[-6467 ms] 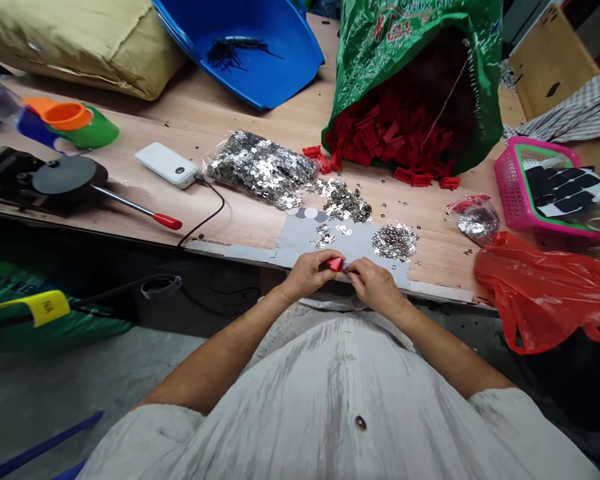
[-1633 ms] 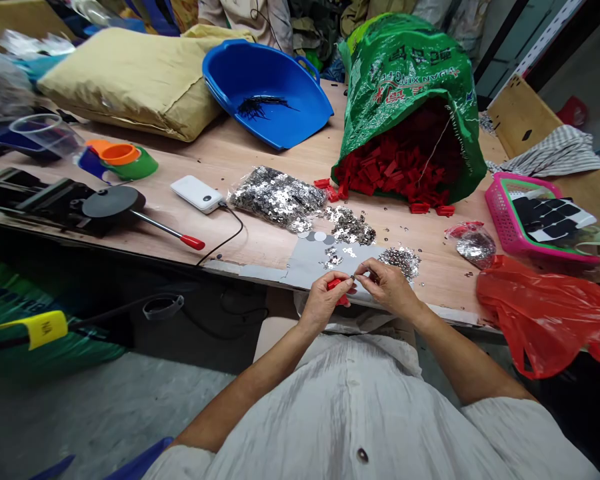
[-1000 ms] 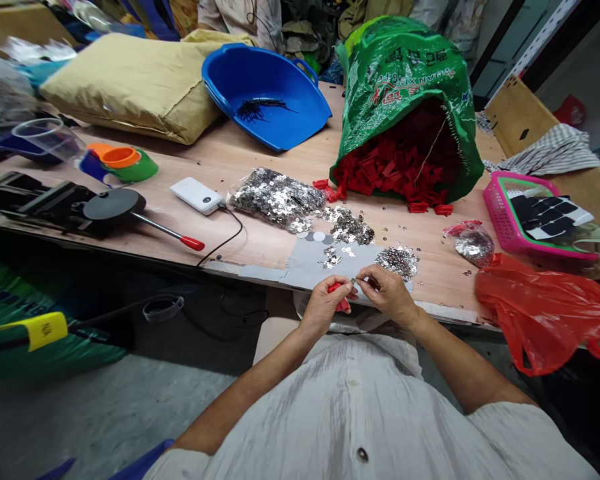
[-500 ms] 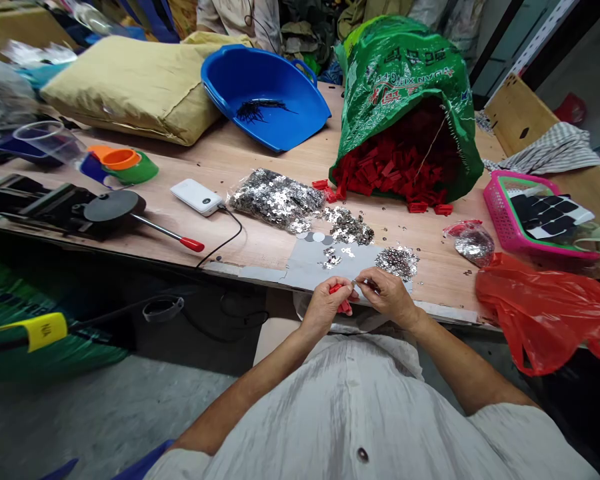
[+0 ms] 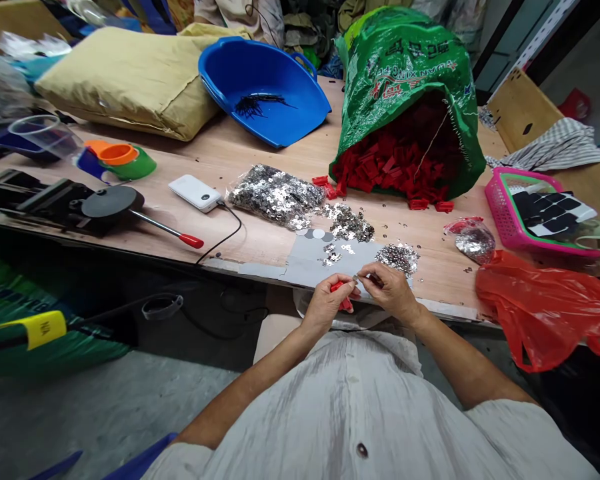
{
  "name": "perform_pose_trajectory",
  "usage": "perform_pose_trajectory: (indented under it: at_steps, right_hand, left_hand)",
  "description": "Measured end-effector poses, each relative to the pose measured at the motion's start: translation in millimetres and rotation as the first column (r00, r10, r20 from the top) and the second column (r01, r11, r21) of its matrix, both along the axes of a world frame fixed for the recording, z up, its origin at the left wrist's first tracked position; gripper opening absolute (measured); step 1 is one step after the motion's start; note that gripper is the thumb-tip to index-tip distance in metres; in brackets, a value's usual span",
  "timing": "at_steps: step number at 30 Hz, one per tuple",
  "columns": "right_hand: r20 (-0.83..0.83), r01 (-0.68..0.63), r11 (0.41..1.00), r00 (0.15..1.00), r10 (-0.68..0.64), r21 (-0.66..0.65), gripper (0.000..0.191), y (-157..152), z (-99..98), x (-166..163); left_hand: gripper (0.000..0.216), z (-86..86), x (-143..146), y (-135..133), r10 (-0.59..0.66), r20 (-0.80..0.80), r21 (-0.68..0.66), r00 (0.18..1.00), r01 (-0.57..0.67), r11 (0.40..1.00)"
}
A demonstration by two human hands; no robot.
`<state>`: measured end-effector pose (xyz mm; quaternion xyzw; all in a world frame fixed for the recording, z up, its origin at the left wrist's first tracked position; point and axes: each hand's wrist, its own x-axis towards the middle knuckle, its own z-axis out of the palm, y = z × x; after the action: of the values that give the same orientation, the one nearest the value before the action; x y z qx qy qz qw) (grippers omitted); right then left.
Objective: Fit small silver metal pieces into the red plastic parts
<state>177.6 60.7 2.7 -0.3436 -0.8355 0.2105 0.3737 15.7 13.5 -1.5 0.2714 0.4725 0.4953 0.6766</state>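
At the table's front edge, my left hand (image 5: 326, 301) is closed around a red plastic piece (image 5: 343, 297). My right hand (image 5: 389, 291) meets it fingertip to fingertip, with thumb and forefinger pinched on a small metal piece (image 5: 356, 278) whose exact shape is too small to make out. Just beyond the hands, a grey sheet (image 5: 300, 261) carries some loose silvery stamped pieces (image 5: 331, 256). A heap of small shiny metal parts (image 5: 398, 259) lies by my right fingers. Farther back is another pile of metal pieces (image 5: 351, 224).
A green woven sack (image 5: 400, 60) spills red plastic pieces. Left of it stand a blue basin (image 5: 280, 127), a clear bag of metal pieces (image 5: 275, 197), a white power bank (image 5: 195, 193) and a red-handled lever tool (image 5: 113, 208). Rightward are a pink basket (image 5: 500, 210) and a red plastic bag (image 5: 550, 307).
Both hands stay nearly in place, fingertips still together over the red piece. The view has shifted very slightly.
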Motion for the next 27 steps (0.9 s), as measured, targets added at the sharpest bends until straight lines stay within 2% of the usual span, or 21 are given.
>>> perform_pose_trajectory:
  at_steps: [9,14,17,21,24,27]
  right_hand:
    - [0.012,-0.005,1.0,1.0,0.004,0.02,0.012,0,-1.5,0]
    - [-0.028,-0.022,0.996,0.999,0.025,0.086,0.015,-2,-3.1,-2]
    - [-0.035,-0.003,0.999,0.999,0.005,0.048,0.014,-3,-1.5,-2]
    - [-0.066,0.069,0.99,0.995,-0.077,-0.122,0.007,-5,4.8,2]
    - [-0.07,0.058,0.983,0.995,-0.072,-0.176,0.006,-7,10.4,3]
    - [-0.066,0.042,0.982,0.996,-0.055,-0.185,0.007,-10,14.4,2]
  left_hand:
    - [0.026,-0.7,1,1,0.006,-0.025,0.017,1.0,-0.006,1.0]
    - [0.024,-2.2,1,1,0.002,0.023,-0.012,1.0,-0.002,1.0]
    - [0.026,-2.2,-1,0,-0.03,0.125,-0.022,0.992,0.033,0.999]
    - [0.037,-2.0,-6,-2,-0.073,0.369,-0.02,0.927,0.087,0.996]
    - [0.038,-1.1,-8,-2,-0.061,0.49,-0.047,0.87,0.096,0.994]
    - [0.035,2.0,-10,-2,-0.015,0.545,-0.125,0.838,0.098,0.987]
